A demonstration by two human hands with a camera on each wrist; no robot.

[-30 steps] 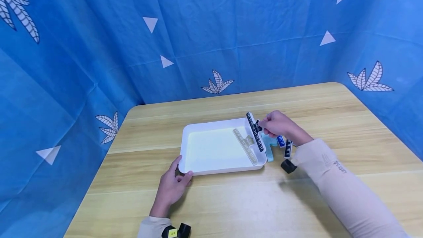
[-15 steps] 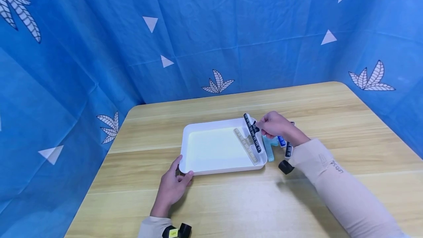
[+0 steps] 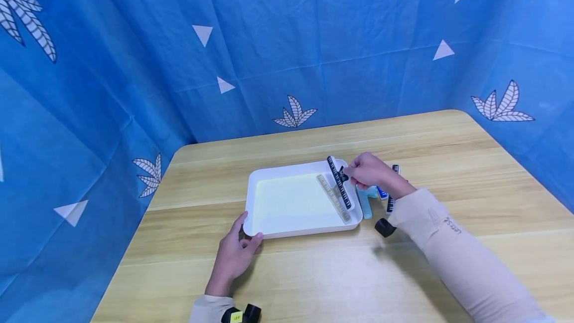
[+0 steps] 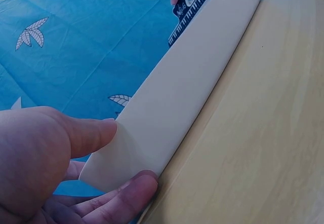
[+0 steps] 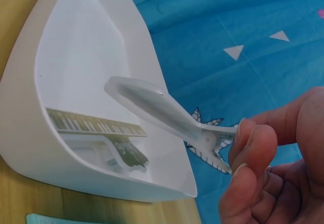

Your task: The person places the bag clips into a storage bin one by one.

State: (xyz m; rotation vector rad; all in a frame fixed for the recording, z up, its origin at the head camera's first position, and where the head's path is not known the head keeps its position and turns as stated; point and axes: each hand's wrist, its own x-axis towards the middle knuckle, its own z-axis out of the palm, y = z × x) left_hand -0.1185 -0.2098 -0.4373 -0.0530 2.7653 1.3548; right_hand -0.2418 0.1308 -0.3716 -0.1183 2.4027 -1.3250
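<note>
My right hand (image 3: 368,169) pinches the handle of a black clip (image 3: 339,183) with a piano-key pattern, over the right end of a white tray (image 3: 287,232). In the right wrist view the clip (image 5: 147,102) shows its pale underside, tilted above the tray floor. A gold clip (image 5: 91,122) with the same pattern lies inside the tray below it. My left hand (image 3: 234,253) grips the tray's near left corner. The left wrist view has its thumb at the rim and the fingertips low on the tray wall (image 4: 167,92).
Just right of the tray lie a light blue clip (image 3: 365,203), a blue clip (image 3: 382,193) and black clips (image 3: 390,205), partly hidden by my right wrist. Blue patterned cloth (image 3: 314,54) hangs behind the wooden table (image 3: 323,278).
My right hand has carried the black clip left and slightly down, from the tray's right rim to over the gold clip. My left hand stays at the corner.
</note>
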